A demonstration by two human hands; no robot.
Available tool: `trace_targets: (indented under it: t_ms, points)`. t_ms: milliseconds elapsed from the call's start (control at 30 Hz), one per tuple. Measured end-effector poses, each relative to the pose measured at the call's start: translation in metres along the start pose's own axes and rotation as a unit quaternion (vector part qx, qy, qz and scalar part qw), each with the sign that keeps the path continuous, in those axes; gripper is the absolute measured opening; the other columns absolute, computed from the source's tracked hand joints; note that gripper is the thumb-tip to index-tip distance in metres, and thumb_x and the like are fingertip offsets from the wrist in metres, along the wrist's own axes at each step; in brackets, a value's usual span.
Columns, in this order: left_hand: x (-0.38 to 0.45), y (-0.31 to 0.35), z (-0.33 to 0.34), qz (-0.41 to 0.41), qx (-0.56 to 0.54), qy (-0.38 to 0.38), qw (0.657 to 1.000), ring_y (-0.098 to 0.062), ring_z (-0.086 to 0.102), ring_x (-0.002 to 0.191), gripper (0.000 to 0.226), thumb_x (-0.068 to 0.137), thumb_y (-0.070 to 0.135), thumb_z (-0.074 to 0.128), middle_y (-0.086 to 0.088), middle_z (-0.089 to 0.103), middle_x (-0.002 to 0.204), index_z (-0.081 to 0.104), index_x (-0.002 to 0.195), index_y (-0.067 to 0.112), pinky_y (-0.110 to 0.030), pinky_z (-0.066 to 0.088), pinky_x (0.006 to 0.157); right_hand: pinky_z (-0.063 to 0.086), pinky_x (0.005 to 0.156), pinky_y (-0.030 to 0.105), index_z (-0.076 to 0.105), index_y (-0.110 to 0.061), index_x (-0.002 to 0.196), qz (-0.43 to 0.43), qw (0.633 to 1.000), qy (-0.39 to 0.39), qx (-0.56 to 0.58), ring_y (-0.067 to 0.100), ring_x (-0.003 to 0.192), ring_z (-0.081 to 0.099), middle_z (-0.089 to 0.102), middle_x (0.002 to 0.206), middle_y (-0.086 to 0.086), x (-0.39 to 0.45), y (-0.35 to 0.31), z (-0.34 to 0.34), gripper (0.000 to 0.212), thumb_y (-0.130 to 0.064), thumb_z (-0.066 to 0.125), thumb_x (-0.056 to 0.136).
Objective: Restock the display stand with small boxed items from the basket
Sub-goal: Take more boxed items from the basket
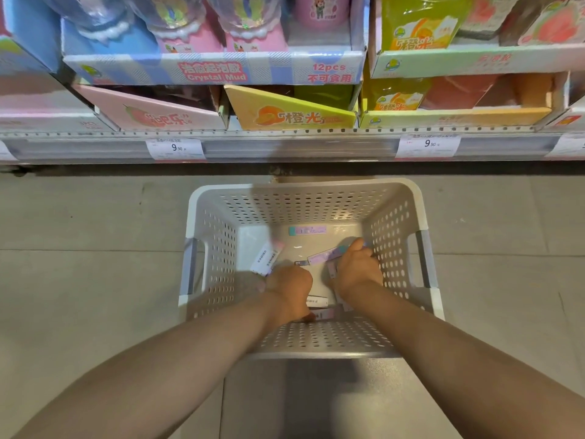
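Observation:
A white perforated basket (pixel 316 198) stands on the floor below the shelf. Both my hands are down inside it. My left hand (pixel 289 289) is closed around small white and pink boxes (pixel 264 258) that stick out to its upper left, blurred. My right hand (pixel 357 267) grips a long pastel purple and teal box (pixel 326 255) near the basket's right wall. One more pastel box (pixel 306 230) lies flat at the far end of the basket floor. Other boxes (pixel 316 301) show between my wrists, partly hidden.
The shelf edge (pixel 285 147) with 9.90 price tags (pixel 175 147) runs above the basket. Display cartons sit on it: a pink one (pixel 164 117), a yellow-orange one (pixel 294 117) and a Crystal Mud tray (pixel 215 69) above. Grey tiled floor surrounds the basket.

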State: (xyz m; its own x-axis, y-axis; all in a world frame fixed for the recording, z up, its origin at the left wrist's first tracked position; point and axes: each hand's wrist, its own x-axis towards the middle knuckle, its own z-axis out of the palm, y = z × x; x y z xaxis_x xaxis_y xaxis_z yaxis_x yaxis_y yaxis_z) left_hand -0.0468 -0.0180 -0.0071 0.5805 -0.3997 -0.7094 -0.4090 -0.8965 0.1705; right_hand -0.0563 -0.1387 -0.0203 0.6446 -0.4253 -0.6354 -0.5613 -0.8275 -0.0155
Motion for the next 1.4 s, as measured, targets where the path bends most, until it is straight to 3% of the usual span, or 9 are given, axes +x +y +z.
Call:
trace_targets:
  t_ms: [367,500,600,800,967,1067,1233,1333,1400]
  points:
    - [0.009,-0.007,-0.014,0.0,0.0,-0.009,1.0,-0.028,0.059,0.092,0.039,0.084,0.037,0.062,-0.016,0.059,0.107,0.06,0.1,0.002,-0.033,0.05,0.074,0.046,0.093,0.034,0.029,0.006,0.125,0.0,0.999,-0.035,0.014,0.03,0.117,0.05,0.047,0.127,0.022,0.003,0.003,-0.001,0.066,-0.043,0.05,0.086]
    - [0.01,0.001,-0.014,-0.025,-0.012,0.015,1.0,-0.026,0.062,0.091,0.058,0.07,0.051,0.07,-0.011,0.061,0.102,0.057,0.103,0.005,-0.031,0.05,0.071,0.045,0.095,0.035,0.027,0.006,0.129,0.02,0.998,-0.06,0.026,0.032,0.119,0.047,0.044,0.13,0.023,0.007,0.001,0.001,0.069,-0.042,0.051,0.085]
    - [0.013,0.013,-0.012,-0.014,0.084,0.022,0.996,-0.026,0.059,0.1,0.063,0.077,0.054,0.064,-0.013,0.061,0.109,0.054,0.111,0.003,-0.029,0.04,0.069,0.044,0.097,0.037,0.021,0.004,0.132,0.026,0.996,-0.081,0.032,0.033,0.123,0.043,0.037,0.133,0.023,0.007,0.0,0.004,0.082,-0.046,0.058,0.079]
    - [0.026,0.019,0.004,0.0,0.189,-0.001,0.982,-0.032,0.055,0.111,0.031,0.095,0.013,0.044,-0.02,0.057,0.122,0.045,0.121,-0.004,-0.036,0.045,0.086,0.047,0.094,0.039,0.016,-0.002,0.132,0.021,0.994,-0.112,-0.006,0.033,0.123,0.041,0.033,0.132,0.022,0.006,-0.002,0.007,0.094,-0.054,0.066,0.071]
    - [0.029,0.016,0.018,-0.02,0.163,-0.017,0.986,-0.034,0.054,0.106,0.051,0.091,0.038,0.052,-0.022,0.05,0.122,0.038,0.123,0.001,-0.04,0.05,0.086,0.048,0.093,0.039,0.018,-0.005,0.129,0.017,0.991,-0.128,-0.041,0.031,0.121,0.041,0.032,0.129,0.019,0.003,-0.003,0.011,0.101,-0.049,0.077,0.06]
    - [0.031,0.014,0.022,-0.022,0.169,-0.017,0.985,-0.035,0.055,0.105,0.047,0.091,0.033,0.053,-0.022,0.049,0.122,0.037,0.123,0.003,-0.042,0.051,0.084,0.048,0.095,0.043,0.016,-0.005,0.131,0.018,0.99,-0.13,-0.055,0.033,0.124,0.039,0.029,0.132,0.02,0.003,-0.005,0.014,0.104,-0.046,0.079,0.06]
    - [0.029,0.005,0.02,-0.013,0.131,-0.036,0.991,-0.037,0.053,0.108,0.032,0.093,0.014,0.046,-0.024,0.052,0.119,0.041,0.122,0.0,-0.044,0.052,0.085,0.047,0.095,0.045,0.016,-0.005,0.131,0.033,0.991,-0.122,-0.052,0.033,0.124,0.037,0.026,0.135,0.02,0.004,-0.009,0.014,0.08,-0.043,0.063,0.079]
    - [0.021,-0.006,0.017,-0.03,0.081,-0.018,0.996,-0.035,0.053,0.112,0.032,0.093,0.005,0.039,-0.022,0.051,0.123,0.044,0.124,-0.001,-0.04,0.05,0.089,0.047,0.094,0.047,0.02,-0.006,0.127,0.026,0.993,-0.106,-0.036,0.034,0.12,0.041,0.029,0.133,0.022,0.007,-0.007,0.015,0.051,-0.03,0.047,0.091]
    - [0.014,-0.015,0.014,-0.066,0.068,-0.015,0.995,-0.034,0.052,0.116,0.037,0.091,0.005,0.04,-0.02,0.051,0.127,0.042,0.127,-0.001,-0.041,0.048,0.093,0.049,0.093,0.047,0.019,-0.005,0.126,0.015,0.994,-0.101,-0.049,0.034,0.119,0.042,0.029,0.133,0.023,0.009,-0.006,0.015,0.047,-0.025,0.046,0.092]
